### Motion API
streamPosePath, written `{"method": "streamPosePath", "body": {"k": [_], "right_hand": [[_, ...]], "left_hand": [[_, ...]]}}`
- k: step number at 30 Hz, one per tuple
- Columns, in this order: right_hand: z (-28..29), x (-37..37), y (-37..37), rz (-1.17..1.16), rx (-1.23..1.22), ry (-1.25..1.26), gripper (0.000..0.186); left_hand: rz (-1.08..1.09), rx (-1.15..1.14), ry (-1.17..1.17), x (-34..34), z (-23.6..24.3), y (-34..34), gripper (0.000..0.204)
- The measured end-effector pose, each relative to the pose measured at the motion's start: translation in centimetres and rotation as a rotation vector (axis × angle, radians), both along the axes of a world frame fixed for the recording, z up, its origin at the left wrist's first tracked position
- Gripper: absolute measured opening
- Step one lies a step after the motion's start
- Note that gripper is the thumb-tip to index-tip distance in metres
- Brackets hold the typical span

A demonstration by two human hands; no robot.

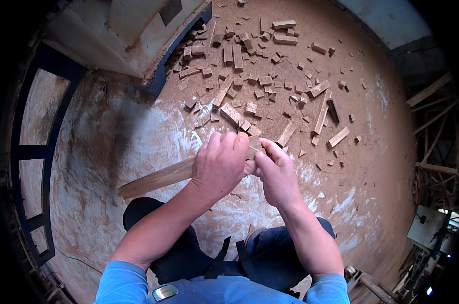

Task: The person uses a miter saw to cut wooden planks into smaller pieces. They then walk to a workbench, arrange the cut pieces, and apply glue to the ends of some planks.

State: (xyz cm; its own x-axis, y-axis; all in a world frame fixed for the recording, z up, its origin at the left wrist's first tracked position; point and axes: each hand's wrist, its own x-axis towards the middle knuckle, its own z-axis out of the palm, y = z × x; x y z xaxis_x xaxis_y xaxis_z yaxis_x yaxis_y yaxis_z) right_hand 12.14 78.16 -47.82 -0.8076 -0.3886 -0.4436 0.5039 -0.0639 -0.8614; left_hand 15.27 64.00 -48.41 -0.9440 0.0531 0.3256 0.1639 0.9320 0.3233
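A long wooden board [158, 180] slants up from the lower left toward the middle of the view. My left hand [220, 161] is closed over it near its far right end, the fingers curled across the top. At that end my right hand [276, 169] is closed too, thumb and fingers pinching the board's tip, where a thin pale edge shows between them. Whether a separate small piece sits in my right fingers cannot be made out. Both knees are bent under my arms.
Many wood offcuts [318, 111] and blocks lie scattered on the sawdust-covered floor [364, 167] ahead. A machine with a dark blue base [161, 76] stands at upper left, a dark blue frame [32, 152] at far left. Timber pieces [437, 167] are stacked at the right.
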Motion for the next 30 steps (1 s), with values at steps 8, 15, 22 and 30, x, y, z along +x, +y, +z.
{"method": "streamPosePath", "body": {"k": [8,15,22,30], "right_hand": [[0.0,-0.1,0.0,-0.016,-0.017,-0.069,0.036],[0.1,-0.2,0.0,-0.016,-0.045,-0.090,0.042],[-0.1,-0.4,0.2,-0.004,-0.042,-0.111,0.051],[-0.1,-0.5,0.1,0.001,-0.071,-0.134,0.046]], "left_hand": [[0.003,-0.025,-0.058,0.0,-0.6,0.1,0.051],[0.007,-0.066,-0.073,0.0,-1.0,0.1,0.051],[0.007,-0.075,-0.094,0.0,-1.1,0.0,0.054],[0.017,-0.054,-0.094,0.0,-1.1,0.0,0.056]]}}
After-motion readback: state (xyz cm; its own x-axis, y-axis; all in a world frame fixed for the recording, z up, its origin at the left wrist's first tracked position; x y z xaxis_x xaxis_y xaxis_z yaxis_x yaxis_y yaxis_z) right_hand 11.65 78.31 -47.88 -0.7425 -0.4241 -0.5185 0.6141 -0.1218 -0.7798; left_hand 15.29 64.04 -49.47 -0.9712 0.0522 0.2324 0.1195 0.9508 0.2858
